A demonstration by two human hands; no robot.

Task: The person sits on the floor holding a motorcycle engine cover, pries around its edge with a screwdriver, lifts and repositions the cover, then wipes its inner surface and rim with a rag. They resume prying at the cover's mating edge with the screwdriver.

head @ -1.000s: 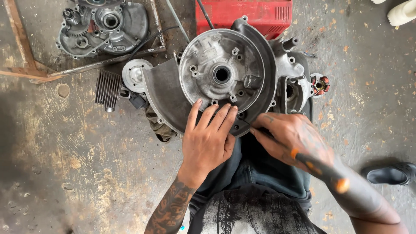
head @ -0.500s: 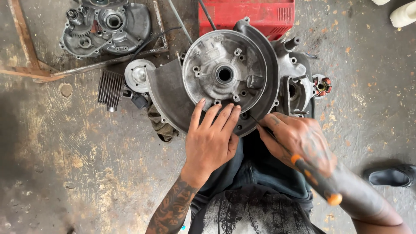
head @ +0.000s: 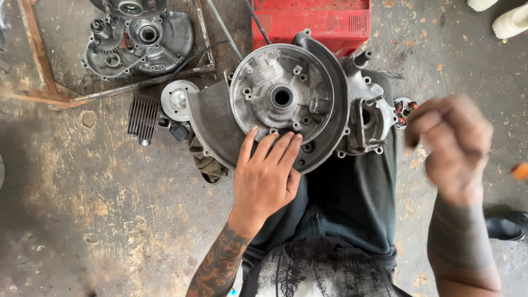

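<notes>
Nearest, the person's dark trousers and printed shirt fill the bottom of the head view, with the engine case propped against the lap. Flat on the lower edge of that case lies the left hand, fingers spread and pressing on the grey metal, grasping nothing. Off to the side, the right hand is lifted clear of the case and blurred; it looks loosely curled, but whether it grips anything cannot be told. An orange tip shows just beyond it, and whether the hand holds that is unclear too.

Further out, the case shows a round pale plate with a dark centre hole and several small bolt holes, ringed by a darker shroud. Just left of it on the concrete floor lie a finned cylinder and a round silver cap, near each other. A small coil part with red and copper windings sits at the case's right edge.

Farthest, a second engine cover with gears rests by a rusty metal frame, and a red box stands behind the case.
</notes>
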